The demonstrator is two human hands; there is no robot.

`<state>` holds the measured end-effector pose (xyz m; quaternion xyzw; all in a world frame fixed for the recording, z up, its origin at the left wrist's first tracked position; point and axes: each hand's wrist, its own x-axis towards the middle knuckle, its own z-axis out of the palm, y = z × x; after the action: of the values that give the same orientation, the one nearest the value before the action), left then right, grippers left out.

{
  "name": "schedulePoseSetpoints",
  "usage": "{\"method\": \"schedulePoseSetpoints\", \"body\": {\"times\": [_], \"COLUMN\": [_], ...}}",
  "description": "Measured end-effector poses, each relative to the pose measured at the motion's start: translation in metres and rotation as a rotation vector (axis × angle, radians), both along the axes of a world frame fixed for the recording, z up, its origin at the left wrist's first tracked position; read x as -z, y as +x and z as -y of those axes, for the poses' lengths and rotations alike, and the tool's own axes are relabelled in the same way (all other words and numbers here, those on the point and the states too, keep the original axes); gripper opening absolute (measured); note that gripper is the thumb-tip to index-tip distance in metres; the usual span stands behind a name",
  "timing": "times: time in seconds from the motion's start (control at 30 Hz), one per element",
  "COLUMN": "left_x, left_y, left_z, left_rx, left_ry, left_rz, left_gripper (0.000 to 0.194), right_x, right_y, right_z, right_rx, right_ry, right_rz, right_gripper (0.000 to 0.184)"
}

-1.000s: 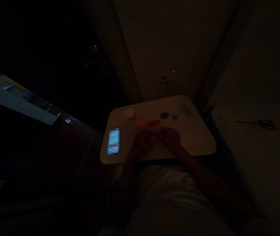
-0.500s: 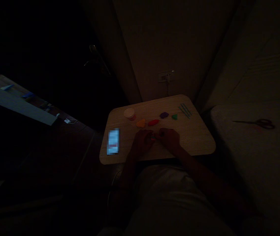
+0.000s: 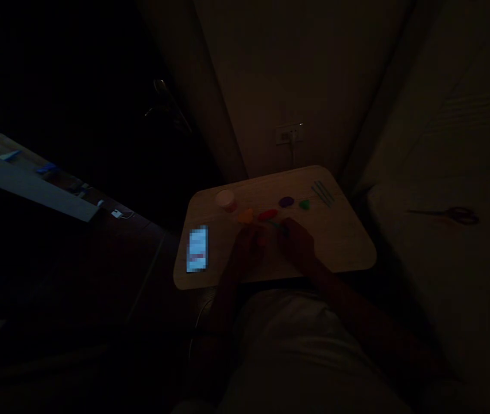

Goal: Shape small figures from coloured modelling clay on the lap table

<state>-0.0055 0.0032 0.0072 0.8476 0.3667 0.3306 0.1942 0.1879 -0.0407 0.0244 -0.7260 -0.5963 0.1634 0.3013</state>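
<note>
In the dim head view, my left hand (image 3: 247, 248) is curled over the table around a small orange-red lump (image 3: 262, 240), which looks like modelling clay. My right hand (image 3: 297, 241) pinches a thin blue-green stick (image 3: 276, 224), probably a modelling tool, its free end pointing left. Just beyond the hands lie an orange clay lump (image 3: 246, 216) and a longer red clay lump (image 3: 267, 214). Farther right sit a purple clay lump (image 3: 286, 202) and a green one (image 3: 304, 204). Darkness hides the finger details.
The small wooden table (image 3: 339, 247) holds a lidded tub (image 3: 226, 200), a lit phone (image 3: 197, 249) and several thin sticks (image 3: 323, 194). Scissors (image 3: 455, 214) lie on a pale surface to the right. A wall socket (image 3: 289, 134) with a plugged cable is behind the table.
My hands were close together at the small lump. Now they are apart, the right one slightly to the right, and the blue-green stick shows between them.
</note>
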Motion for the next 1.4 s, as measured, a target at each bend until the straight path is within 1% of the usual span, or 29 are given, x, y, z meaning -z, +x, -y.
{"method": "schedulePoseSetpoints", "body": {"times": [0.1, 0.17, 0.27, 0.37, 0.57, 0.7, 0.8, 1.03, 1.4], "left_x": [0.001, 0.0, -0.002, -0.004, -0.006, -0.008, -0.008, -0.004, -0.004], "left_y": [0.001, 0.001, 0.001, 0.002, 0.003, 0.004, 0.005, 0.002, 0.001], "left_z": [-0.001, -0.001, -0.001, -0.001, 0.0, 0.002, 0.003, 0.004, 0.004], "left_rx": [-0.08, -0.111, -0.096, -0.076, -0.113, -0.081, -0.072, -0.075, -0.063], "left_ry": [0.043, 0.037, 0.008, 0.006, -0.002, 0.0, 0.012, 0.019, -0.002], "left_rz": [-0.102, -0.11, -0.054, -0.014, -0.017, -0.041, -0.005, 0.012, 0.028], "left_gripper": [0.04, 0.038, 0.028, 0.021, 0.02, 0.009, 0.003, 0.008, 0.007], "right_x": [-0.002, -0.004, -0.008, -0.013, -0.014, -0.012, -0.012, -0.01, -0.005], "right_y": [-0.003, -0.005, -0.007, -0.009, -0.011, -0.011, -0.012, -0.009, 0.002], "right_z": [0.002, 0.003, 0.004, 0.004, 0.004, 0.004, 0.004, 0.004, 0.001], "right_rx": [-0.044, -0.059, -0.069, -0.094, -0.115, -0.168, -0.226, -0.369, -0.445], "right_ry": [-0.067, -0.121, -0.177, -0.203, -0.237, -0.216, -0.215, -0.169, -0.117], "right_rz": [0.068, 0.12, 0.197, 0.241, 0.286, 0.311, 0.321, 0.305, 0.233], "right_gripper": [0.02, 0.021, 0.026, 0.033, 0.034, 0.032, 0.032, 0.034, 0.037]}}
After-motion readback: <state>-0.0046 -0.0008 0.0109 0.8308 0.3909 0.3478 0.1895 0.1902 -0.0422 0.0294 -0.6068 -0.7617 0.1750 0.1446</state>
